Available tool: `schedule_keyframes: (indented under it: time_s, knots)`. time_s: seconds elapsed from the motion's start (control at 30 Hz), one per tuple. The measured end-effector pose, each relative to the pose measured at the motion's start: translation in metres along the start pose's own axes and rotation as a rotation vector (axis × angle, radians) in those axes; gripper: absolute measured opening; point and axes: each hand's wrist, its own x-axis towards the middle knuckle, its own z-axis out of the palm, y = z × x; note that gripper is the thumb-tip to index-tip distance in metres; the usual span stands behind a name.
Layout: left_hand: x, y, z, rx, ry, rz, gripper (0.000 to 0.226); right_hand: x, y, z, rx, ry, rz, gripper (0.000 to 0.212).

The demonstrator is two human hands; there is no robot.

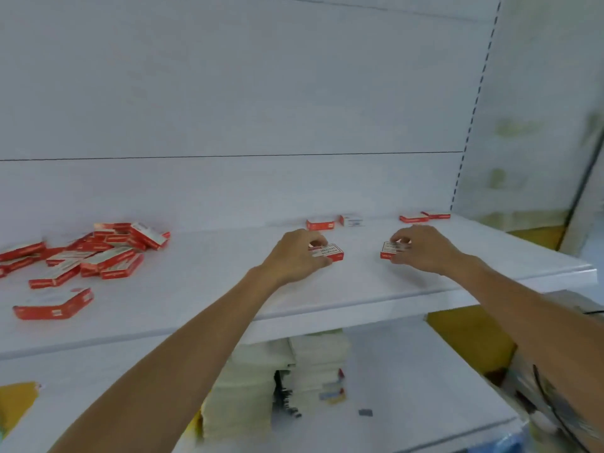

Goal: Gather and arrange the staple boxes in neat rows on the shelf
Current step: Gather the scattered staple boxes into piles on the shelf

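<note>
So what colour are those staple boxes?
The staple boxes are red with white tops, seen in head view.

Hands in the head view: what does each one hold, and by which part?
The left hand grips the left staple box by its left end; the right hand grips the right staple box by its right end.

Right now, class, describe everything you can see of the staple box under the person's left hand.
The staple box is small, flat and rectangular, apparently cardboard: red sides, white top with blurred print. It lies flat on the white shelf, right of centre. The left hand grips its left part, fingers curled over the far edge, thumb against the near side.
</note>
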Motion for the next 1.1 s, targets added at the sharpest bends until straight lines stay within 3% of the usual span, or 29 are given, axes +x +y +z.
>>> schedule_keyframes:
  time_s: [0.2, 0.37, 0.77, 0.9, 1.1]
  knots:
    - [0.059, 0.075, 0.082, -0.041, -0.047, 0.078, 0.035, -0.011, 0.118, -0.046, -0.029, 0.016, 0.103, 0.044]
    - [0.094, 0.108, 0.123, -0.029, -0.106, 0.117, 0.034, -0.006, 0.174, -0.054, 0.04, 0.039, 0.156, 0.044]
    - [0.169, 0.105, 0.142, -0.023, -0.014, 0.108, 0.027, 0.055, 0.21, -0.042, 0.166, 0.125, 0.148, 0.034]
    - [0.175, 0.108, 0.159, 0.089, -0.126, 0.148, 0.034, 0.076, 0.219, -0.029, 0.135, 0.06, 0.089, 0.032]
    - [0.205, 0.113, 0.161, 0.107, -0.072, 0.11, 0.032, 0.119, 0.232, -0.031, 0.134, 0.062, -0.013, 0.032]
